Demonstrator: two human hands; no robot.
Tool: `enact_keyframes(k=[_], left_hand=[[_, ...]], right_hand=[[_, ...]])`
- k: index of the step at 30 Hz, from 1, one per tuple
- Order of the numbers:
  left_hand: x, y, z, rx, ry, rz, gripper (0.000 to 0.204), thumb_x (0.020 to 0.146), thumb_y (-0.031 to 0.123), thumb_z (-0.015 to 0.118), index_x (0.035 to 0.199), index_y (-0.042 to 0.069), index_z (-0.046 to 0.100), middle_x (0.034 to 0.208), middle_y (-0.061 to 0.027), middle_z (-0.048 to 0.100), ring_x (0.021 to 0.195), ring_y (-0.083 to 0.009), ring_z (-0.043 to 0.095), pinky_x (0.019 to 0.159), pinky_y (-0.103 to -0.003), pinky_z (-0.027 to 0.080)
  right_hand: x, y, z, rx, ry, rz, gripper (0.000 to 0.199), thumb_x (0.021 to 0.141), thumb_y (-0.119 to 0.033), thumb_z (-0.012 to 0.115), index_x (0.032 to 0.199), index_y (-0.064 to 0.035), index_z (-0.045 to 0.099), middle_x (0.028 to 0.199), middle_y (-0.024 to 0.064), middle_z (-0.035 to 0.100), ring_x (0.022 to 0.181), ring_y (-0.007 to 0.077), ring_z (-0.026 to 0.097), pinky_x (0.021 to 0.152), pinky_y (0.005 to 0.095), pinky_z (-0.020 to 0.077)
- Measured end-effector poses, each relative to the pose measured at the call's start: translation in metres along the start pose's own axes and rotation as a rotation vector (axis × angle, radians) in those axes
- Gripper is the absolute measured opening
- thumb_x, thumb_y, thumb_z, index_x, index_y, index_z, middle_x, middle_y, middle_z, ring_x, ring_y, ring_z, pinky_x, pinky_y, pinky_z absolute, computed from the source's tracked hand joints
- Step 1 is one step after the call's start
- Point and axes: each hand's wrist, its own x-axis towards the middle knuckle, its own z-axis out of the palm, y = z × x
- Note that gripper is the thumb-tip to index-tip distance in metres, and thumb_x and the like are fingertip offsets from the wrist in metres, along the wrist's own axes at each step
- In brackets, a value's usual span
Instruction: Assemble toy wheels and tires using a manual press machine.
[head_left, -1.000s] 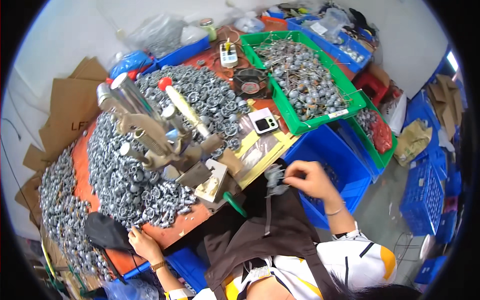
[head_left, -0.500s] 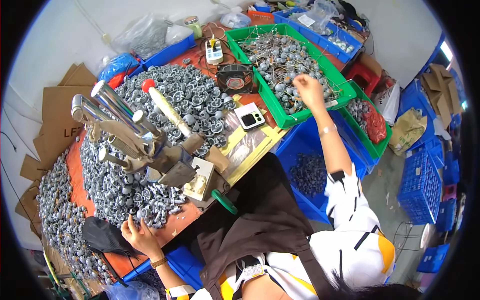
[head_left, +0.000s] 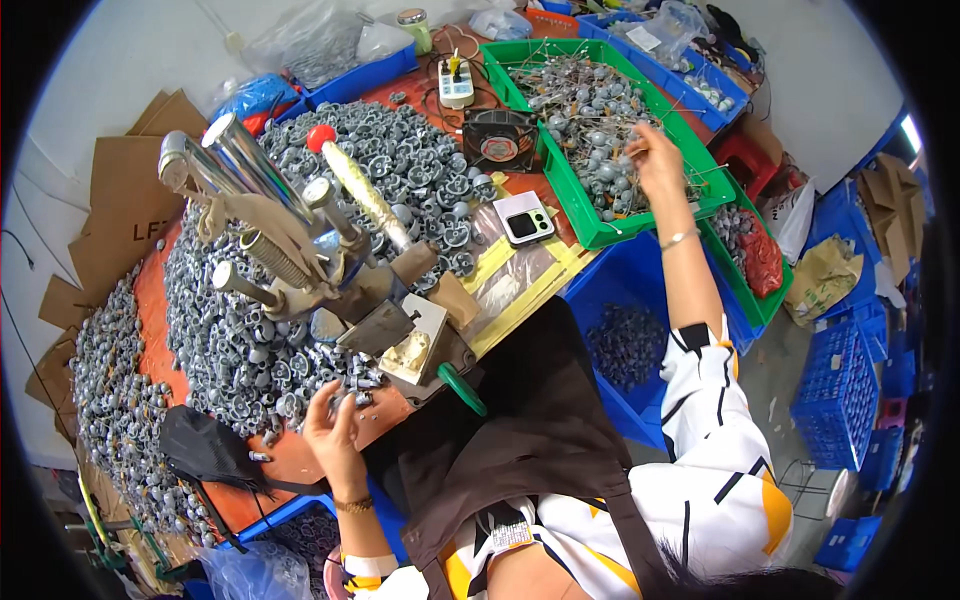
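My left hand (head_left: pixel 337 440) is raised at the front edge of the pile of grey plastic parts (head_left: pixel 280 370). Its thumb and fingers close on a small grey plastic part (head_left: pixel 338 394), mostly covered by the fingertips. Beside that hand stands a lever hand press (head_left: pixel 350 290) with a red-knobbed handle (head_left: pixel 321 138) and a pale block at its base. My right hand (head_left: pixel 660 165) is over the green tray (head_left: pixel 565 215), which is heaped with grey round-headed pieces on thin wires (head_left: pixel 600 105). Its fingers are curled together; whatever is between them is too small to make out.
A small black fan (head_left: pixel 499 140), a power strip (head_left: pixel 455 84) and a phone (head_left: pixel 524 218) lie between pile and tray. A blue bin (head_left: pixel 625 345) of dark parts sits below the table's right edge. A black bag (head_left: pixel 208 445) lies at the left front.
My left hand has moved right and up from the pile's front edge, with a small grey part now between its fingers. My right hand stays over the tray, its fingers more curled.
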Motion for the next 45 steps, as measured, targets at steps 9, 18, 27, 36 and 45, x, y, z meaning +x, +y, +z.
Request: enact_keyframes(k=[9, 18, 27, 36, 45], left_hand=[[0.006, 0.002, 0.054, -0.176, -0.175, -0.026, 0.044, 0.086, -0.004, 0.066, 0.127, -0.004, 0.049, 0.126, -0.0085, 0.048, 0.08, -0.0142, 0.064, 0.065, -0.025, 0.053], [0.015, -0.014, 0.063, 0.851, 0.031, 0.628, 0.048, 0.069, 0.014, 0.083, 0.106, -0.004, 0.058, 0.101, -0.015, 0.056, 0.087, -0.0274, 0.057, 0.075, -0.036, 0.047], [0.027, -0.039, 0.089, 1.015, 0.165, 0.662, 0.062, 0.064, 0.036, 0.086, 0.094, -0.008, 0.054, 0.108, -0.0288, 0.056, 0.104, -0.0438, 0.05, 0.09, -0.051, 0.04], [0.017, -0.038, 0.074, 0.804, 0.033, 0.552, 0.043, 0.075, 0.023, 0.08, 0.101, -0.003, 0.058, 0.112, -0.0198, 0.056, 0.107, -0.0392, 0.048, 0.094, -0.046, 0.039], [-0.002, -0.02, 0.01, 1.117, 0.075, 0.772, 0.027, 0.074, 0.0, 0.069, 0.1, 0.005, 0.066, 0.099, -0.0079, 0.064, 0.095, -0.0293, 0.055, 0.085, -0.041, 0.043]], right_hand=[[0.011, -0.042, -0.004, 0.477, -0.231, -0.041, 0.015, 0.093, -0.015, 0.062, 0.1, -0.0007, 0.063, 0.074, 0.0032, 0.06, 0.073, 0.0173, 0.059, 0.081, 0.0351, 0.0527], [0.032, -0.026, 0.003, 0.019, -0.349, -0.141, 0.015, 0.093, -0.013, 0.061, 0.103, -0.0028, 0.065, 0.093, 0.0093, 0.069, 0.084, 0.0171, 0.064, 0.081, 0.0289, 0.0501], [-0.03, -0.12, 0.026, 0.782, -0.681, -0.353, 0.018, 0.088, -0.001, 0.06, 0.105, 0.0021, 0.062, 0.088, 0.0133, 0.064, 0.086, 0.0223, 0.057, 0.086, 0.0376, 0.0415], [-0.189, -0.093, 0.045, 0.468, -0.911, -0.11, 0.031, 0.102, -0.025, 0.047, 0.074, -0.0117, 0.043, 0.05, -0.005, 0.034, 0.048, 0.0077, 0.029, 0.052, 0.0248, 0.0262], [-0.296, -0.046, 0.044, 0.195, -1.342, 0.683, 0.009, 0.082, 0.002, 0.06, 0.082, 0.0061, 0.068, 0.067, 0.0119, 0.065, 0.054, 0.014, 0.06, 0.049, 0.0239, 0.045]])
